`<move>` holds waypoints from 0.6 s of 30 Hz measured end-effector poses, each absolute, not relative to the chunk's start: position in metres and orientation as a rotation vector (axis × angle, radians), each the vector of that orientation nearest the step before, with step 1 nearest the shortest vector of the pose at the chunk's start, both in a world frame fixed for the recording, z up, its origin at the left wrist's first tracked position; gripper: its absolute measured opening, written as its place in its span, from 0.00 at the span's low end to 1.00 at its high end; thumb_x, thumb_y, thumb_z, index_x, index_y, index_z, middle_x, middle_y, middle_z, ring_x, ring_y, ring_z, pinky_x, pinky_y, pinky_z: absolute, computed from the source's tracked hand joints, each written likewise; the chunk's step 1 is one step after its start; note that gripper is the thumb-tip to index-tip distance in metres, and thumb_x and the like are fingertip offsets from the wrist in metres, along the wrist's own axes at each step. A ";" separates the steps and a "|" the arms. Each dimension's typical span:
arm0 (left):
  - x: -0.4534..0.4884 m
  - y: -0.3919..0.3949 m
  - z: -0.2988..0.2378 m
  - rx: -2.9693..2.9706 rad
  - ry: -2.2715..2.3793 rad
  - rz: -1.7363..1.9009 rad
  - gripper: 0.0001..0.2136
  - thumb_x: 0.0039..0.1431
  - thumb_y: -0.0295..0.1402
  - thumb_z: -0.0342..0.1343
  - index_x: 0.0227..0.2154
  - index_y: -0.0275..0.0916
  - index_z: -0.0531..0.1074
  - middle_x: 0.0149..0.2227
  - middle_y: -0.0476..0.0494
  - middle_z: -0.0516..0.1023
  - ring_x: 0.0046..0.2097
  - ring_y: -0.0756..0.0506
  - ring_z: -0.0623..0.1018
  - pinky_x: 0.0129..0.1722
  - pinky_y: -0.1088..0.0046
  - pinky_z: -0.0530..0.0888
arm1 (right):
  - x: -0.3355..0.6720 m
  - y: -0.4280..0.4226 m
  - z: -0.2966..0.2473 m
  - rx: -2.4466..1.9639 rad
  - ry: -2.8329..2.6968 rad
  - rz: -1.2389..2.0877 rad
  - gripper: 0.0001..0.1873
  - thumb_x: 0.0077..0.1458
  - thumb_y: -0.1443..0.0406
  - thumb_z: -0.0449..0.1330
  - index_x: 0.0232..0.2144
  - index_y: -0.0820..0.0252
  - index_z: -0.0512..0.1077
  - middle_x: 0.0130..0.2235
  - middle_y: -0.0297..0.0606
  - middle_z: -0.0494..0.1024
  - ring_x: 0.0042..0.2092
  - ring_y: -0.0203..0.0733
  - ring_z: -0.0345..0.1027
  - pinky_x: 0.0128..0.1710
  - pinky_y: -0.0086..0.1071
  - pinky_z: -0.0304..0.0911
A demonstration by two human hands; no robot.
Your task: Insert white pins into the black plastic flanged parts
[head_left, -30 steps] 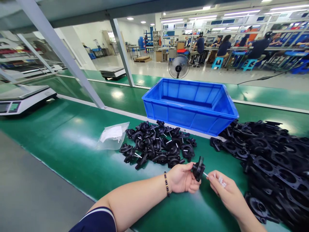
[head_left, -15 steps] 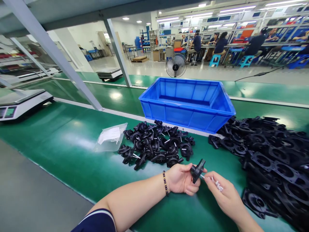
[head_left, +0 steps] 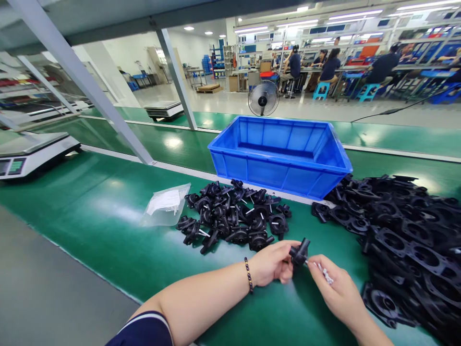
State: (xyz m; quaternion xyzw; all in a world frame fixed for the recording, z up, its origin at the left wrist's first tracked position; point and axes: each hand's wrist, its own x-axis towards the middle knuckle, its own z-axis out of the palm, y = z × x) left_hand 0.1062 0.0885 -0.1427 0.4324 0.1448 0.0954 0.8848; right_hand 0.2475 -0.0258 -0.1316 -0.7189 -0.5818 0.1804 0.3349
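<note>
One black part (head_left: 300, 252) is held just above the table (head_left: 90, 202), in front of the near heap (head_left: 234, 216). The left hand (head_left: 273, 262), with one bracelet (head_left: 248, 275) at its wrist, has its thumb and curled fingers closed on it. The right hand (head_left: 331, 283) pinches one white pin (head_left: 306, 262) between thumb and fingertips, its end at the part; how deep it sits cannot be told. Several more pins, a bunch (head_left: 327, 275) too small to count, are tucked in that hand's fingers. The near heap holds dozens of black parts, overlapping, several showing white pins. One clear bag (head_left: 165, 205) lies just left of it; one blue crate (head_left: 266, 168) stands behind. To the right spreads one larger heap (head_left: 406, 240) of black pieces, past counting. Beyond are one fan (head_left: 263, 98), two scales (head_left: 39, 146) on the left, two light-blue stools (head_left: 321, 91) and several seated people (head_left: 294, 66).
</note>
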 end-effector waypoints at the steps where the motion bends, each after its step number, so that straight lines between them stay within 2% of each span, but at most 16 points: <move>1: 0.108 0.086 -0.143 0.992 0.363 0.305 0.32 0.47 0.55 0.53 0.49 0.36 0.60 0.22 0.53 0.60 0.17 0.56 0.60 0.17 0.79 0.56 | 0.248 -0.026 -0.133 -1.889 -1.515 0.460 0.20 0.56 0.53 0.46 0.28 0.62 0.66 0.19 0.32 0.60 0.21 0.28 0.51 0.22 0.22 0.49; 4: 0.112 0.081 -0.143 1.166 0.444 0.485 0.28 0.46 0.57 0.51 0.38 0.34 0.59 0.19 0.57 0.56 0.15 0.58 0.55 0.15 0.80 0.52 | 0.250 -0.026 -0.137 -1.884 -1.542 0.418 0.19 0.56 0.53 0.45 0.28 0.61 0.66 0.19 0.32 0.60 0.21 0.28 0.51 0.22 0.22 0.49; 7: 0.112 0.079 -0.143 1.255 0.453 0.539 0.25 0.47 0.54 0.53 0.31 0.35 0.57 0.18 0.56 0.56 0.17 0.58 0.54 0.18 0.80 0.52 | 0.251 -0.026 -0.139 -1.866 -1.584 0.402 0.18 0.57 0.54 0.45 0.28 0.61 0.65 0.19 0.32 0.59 0.21 0.28 0.50 0.22 0.22 0.48; 12: 0.107 0.079 -0.138 1.448 0.504 0.640 0.15 0.52 0.42 0.52 0.30 0.33 0.62 0.22 0.51 0.59 0.24 0.55 0.58 0.24 0.78 0.57 | 0.248 -0.026 -0.133 -1.856 -1.556 0.470 0.19 0.57 0.53 0.45 0.27 0.62 0.66 0.19 0.32 0.58 0.21 0.29 0.50 0.23 0.23 0.48; 14: 0.104 0.079 -0.135 1.560 0.520 0.739 0.11 0.53 0.38 0.52 0.29 0.33 0.64 0.23 0.50 0.59 0.26 0.54 0.59 0.26 0.78 0.59 | 0.250 -0.026 -0.131 -1.843 -1.473 0.529 0.21 0.56 0.52 0.46 0.28 0.62 0.66 0.21 0.34 0.62 0.24 0.30 0.54 0.26 0.23 0.51; 16: 0.101 0.079 -0.133 1.695 0.499 0.876 0.09 0.54 0.36 0.52 0.29 0.33 0.66 0.25 0.48 0.60 0.28 0.52 0.62 0.29 0.77 0.61 | 0.256 -0.025 -0.133 -1.817 -1.381 0.568 0.22 0.53 0.50 0.48 0.29 0.62 0.68 0.27 0.37 0.67 0.32 0.33 0.62 0.32 0.23 0.56; 18: 0.098 0.078 -0.131 1.803 0.437 1.014 0.09 0.53 0.35 0.54 0.30 0.33 0.68 0.31 0.43 0.64 0.34 0.50 0.66 0.35 0.75 0.65 | 0.265 -0.024 -0.138 -1.826 -1.239 0.562 0.23 0.50 0.48 0.51 0.32 0.63 0.70 0.30 0.39 0.68 0.34 0.36 0.63 0.33 0.23 0.58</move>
